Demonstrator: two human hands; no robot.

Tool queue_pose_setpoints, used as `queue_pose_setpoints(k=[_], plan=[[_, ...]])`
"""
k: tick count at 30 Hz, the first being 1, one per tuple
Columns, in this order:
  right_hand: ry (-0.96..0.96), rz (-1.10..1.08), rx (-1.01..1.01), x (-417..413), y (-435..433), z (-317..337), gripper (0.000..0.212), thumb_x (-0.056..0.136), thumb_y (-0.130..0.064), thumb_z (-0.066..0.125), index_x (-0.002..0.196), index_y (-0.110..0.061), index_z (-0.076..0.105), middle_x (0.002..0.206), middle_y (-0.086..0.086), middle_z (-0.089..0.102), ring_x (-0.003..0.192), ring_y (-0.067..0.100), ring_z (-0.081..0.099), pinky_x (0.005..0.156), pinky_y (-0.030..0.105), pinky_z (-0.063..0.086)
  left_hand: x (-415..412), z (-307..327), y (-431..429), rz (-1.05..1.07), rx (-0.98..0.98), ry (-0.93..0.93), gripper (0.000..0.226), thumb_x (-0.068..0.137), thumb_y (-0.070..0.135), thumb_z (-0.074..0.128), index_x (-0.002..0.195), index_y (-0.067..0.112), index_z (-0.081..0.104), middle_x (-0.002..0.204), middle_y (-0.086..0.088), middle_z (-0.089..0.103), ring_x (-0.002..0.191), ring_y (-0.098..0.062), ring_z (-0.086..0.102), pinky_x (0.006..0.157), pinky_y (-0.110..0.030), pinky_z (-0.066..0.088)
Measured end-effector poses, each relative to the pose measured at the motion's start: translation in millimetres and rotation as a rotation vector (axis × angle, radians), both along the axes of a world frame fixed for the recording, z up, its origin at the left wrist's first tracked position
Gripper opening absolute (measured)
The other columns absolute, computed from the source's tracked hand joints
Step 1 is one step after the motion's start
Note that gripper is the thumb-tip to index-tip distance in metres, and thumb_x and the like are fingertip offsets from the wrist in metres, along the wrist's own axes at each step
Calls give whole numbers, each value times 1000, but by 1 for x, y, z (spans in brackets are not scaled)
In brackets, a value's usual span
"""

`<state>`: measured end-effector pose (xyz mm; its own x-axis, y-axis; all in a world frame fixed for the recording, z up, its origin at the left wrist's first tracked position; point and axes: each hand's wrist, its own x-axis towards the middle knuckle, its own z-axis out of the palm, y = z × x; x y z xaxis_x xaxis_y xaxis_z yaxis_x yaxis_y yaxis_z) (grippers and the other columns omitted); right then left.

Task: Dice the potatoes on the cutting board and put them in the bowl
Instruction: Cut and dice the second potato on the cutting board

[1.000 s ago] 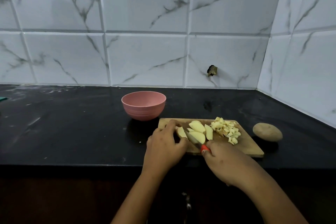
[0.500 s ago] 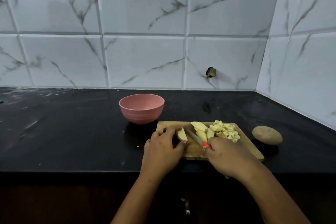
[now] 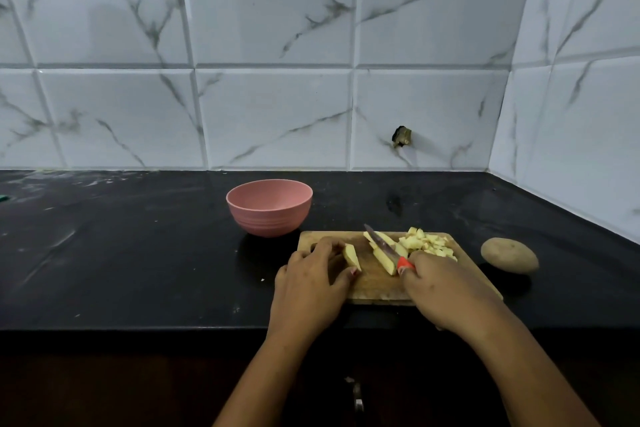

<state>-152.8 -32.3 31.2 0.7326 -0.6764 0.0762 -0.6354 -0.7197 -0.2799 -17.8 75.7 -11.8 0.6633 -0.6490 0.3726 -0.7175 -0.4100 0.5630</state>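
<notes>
Fingers, left (image 3: 323,247): curled down onto the board, pinching a wedge (image 3: 351,257) between fingertips and thumb.
Fingers, right (image 3: 420,259): wrapped tight round the red handle of a knife (image 3: 383,245); only a short stub of the handle shows past them.
Counter (image 3: 138,253): black and glossy, with pale smears and specks towards the far left. It runs into a corner on the right.
Wall (image 3: 277,114): large white tiles with grey marble veins. There is a small dark broken spot (image 3: 401,137) low down, behind the board.
Board (image 3: 375,289): wooden, lying flat near the counter's front edge, angled slightly.
Bowl (image 3: 269,207): pink, upright, just beyond the board's far left corner.
Left hand (image 3: 308,291): palm down over the board's near left edge. The wedge lies on the wood under its fingertips.
Right hand (image 3: 445,288): over the board's near right part. The blade points away and left, lying across the slices (image 3: 385,259) at mid-board.
Dice (image 3: 428,244): a loose pale heap on the far right of the board, just beside the slices.
Potato (image 3: 509,255): whole, unpeeled, on the counter right of the board, apart from it.
</notes>
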Motion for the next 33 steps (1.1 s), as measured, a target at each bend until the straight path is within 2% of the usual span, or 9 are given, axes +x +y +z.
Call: queue_pose_setpoints(k=[4, 6, 10, 14, 17, 22, 28, 30, 33], plan=[[-147, -29, 81, 0, -9, 0, 30, 104, -34, 29, 122, -15, 43, 90, 0, 56, 70, 16, 58, 64, 32, 48, 1, 6, -7, 8, 87, 51, 33, 90, 55, 49, 121, 47, 42, 124, 21, 56, 129, -11, 39, 114, -52, 13], [-187, -38, 103, 1, -12, -1, 30, 103, -32, 30, 124, -13, 41, 88, -1, 54, 67, 15, 57, 64, 32, 49, 0, 11, -11, 11, 133, 55, 35, 89, 57, 50, 122, 47, 41, 123, 20, 57, 132, -14, 37, 114, -60, 2], [-222, -39, 46, 9, -13, -2, 34, 101, -37, 41, 128, -17, 39, 85, -8, 50, 69, 5, 50, 53, 24, 37, 1, 17, -17, -28, 134, -19, 26, 87, 55, 51, 110, 47, 45, 108, 22, 57, 129, -13, 40, 111, -62, -10], [-173, -91, -19, 23, -10, -9, 49, 93, -43, 56, 134, -24, 37, 116, -3, 59, 93, 14, 59, 67, 27, 45, 4, 18, -20, -60, 100, 15, 22, 84, 53, 55, 102, 44, 46, 109, 23, 58, 119, -7, 45, 109, -66, -4], [-180, -147, -121, 31, -11, -10, 41, 94, -40, 57, 127, -22, 42, 110, -3, 62, 85, 15, 57, 54, 23, 37, 6, 21, -17, -88, 108, 46, 26, 85, 48, 59, 108, 45, 47, 114, 24, 55, 121, -8, 43, 111, -65, 7], [-188, -150, -184, 36, -9, -11, 34, 97, -36, 53, 126, -21, 44, 109, -3, 63, 92, 15, 62, 46, 20, 26, 16, 16, -10, -144, -43, 122, 25, 80, 37, 70, 101, 35, 57, 90, 26, 49, 107, -13, 54, 100, -47, 42], [-245, -134, -132, 34, -3, -9, 33, 95, -39, 55, 123, -23, 47, 107, -5, 62, 82, 11, 52, 47, 19, 27, 17, 18, -3, -154, -16, 124, 24, 79, 30, 63, 101, 22, 56, 97, 8, 56, 96, -12, 51, 91, -33, 42], [-272, -101, -113, 33, 1, -9, 30, 96, -40, 53, 120, -24, 48, 101, -7, 60, 79, 9, 51, 50, 20, 33, 18, 17, -3, -142, -33, 123, 30, 81, 23, 62, 111, 22, 54, 107, 7, 53, 106, -12, 46, 88, -26, 37], [-281, -7, -24, 31, 8, -9, 28, 99, -41, 44, 121, -24, 47, 92, -9, 56, 80, 10, 55, 58, 25, 40, 17, 17, -2, -150, -9, 110, 58, 72, 43, 56, 126, 21, 52, 127, 3, 52, 123, -16, 42, 104, -34, 34]])
